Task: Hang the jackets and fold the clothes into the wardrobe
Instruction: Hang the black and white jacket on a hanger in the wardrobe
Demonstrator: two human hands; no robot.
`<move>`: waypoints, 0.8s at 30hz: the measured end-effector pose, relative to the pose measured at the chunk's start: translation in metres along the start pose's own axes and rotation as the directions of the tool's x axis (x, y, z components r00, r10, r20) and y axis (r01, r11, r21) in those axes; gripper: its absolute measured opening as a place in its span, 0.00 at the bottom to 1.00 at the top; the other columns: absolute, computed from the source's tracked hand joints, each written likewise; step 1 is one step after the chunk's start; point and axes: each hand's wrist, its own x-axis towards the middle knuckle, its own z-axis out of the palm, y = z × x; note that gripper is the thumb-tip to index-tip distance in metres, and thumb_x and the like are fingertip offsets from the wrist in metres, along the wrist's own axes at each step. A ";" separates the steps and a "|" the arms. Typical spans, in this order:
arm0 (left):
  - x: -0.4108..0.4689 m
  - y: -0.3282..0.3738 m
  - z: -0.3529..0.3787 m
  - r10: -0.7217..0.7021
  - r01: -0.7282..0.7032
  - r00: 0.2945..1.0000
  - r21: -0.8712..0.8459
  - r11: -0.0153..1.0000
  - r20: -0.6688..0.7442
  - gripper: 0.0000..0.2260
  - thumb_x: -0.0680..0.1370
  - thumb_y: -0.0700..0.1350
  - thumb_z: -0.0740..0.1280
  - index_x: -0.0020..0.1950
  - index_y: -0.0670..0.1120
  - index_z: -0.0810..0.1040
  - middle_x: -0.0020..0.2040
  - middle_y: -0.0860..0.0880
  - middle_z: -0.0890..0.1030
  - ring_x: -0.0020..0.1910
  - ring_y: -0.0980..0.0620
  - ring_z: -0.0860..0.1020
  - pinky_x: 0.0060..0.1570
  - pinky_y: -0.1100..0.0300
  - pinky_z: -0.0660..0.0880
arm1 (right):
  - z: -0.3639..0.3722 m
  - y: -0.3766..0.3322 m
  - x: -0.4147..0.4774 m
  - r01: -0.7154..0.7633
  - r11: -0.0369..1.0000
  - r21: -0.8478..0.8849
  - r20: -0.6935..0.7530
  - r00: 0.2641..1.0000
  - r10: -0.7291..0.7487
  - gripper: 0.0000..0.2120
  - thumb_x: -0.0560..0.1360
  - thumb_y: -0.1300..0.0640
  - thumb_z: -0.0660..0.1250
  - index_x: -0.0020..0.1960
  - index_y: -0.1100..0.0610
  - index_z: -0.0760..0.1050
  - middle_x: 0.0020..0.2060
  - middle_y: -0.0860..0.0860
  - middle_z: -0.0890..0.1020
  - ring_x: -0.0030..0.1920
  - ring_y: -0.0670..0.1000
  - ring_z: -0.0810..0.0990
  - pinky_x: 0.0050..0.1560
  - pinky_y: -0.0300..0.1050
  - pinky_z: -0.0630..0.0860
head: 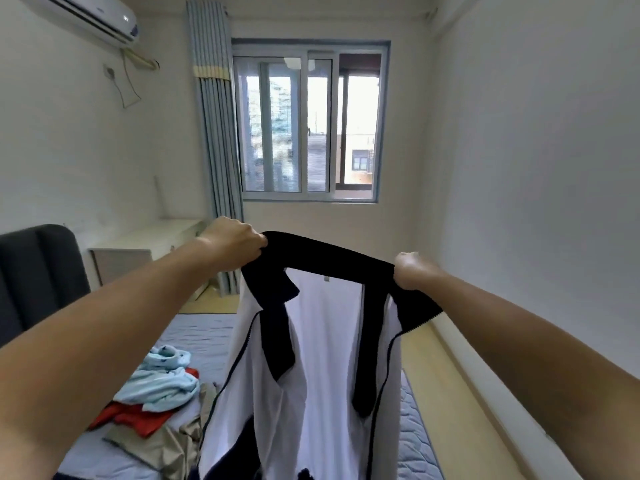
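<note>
Two hands — left hand (232,241) | right hand (412,271) — grip jacket (322,341) collar

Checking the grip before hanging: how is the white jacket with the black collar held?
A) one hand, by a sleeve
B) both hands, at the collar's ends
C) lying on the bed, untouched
B: the left hand and right hand each grip one end of the black collar, and the jacket hangs between them.

Jacket (311,393) hem below frame edge
</note>
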 end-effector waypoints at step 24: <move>0.045 0.106 0.088 -0.297 0.414 0.824 -0.871 -0.265 0.482 0.12 0.82 0.39 0.54 0.54 0.40 0.77 0.52 0.35 0.81 0.49 0.40 0.81 0.50 0.49 0.77 | 0.059 -0.018 0.043 -0.207 0.245 0.947 0.230 0.971 -0.069 0.14 0.80 0.66 0.51 0.61 0.64 0.71 0.52 0.62 0.81 0.47 0.57 0.82 0.46 0.46 0.77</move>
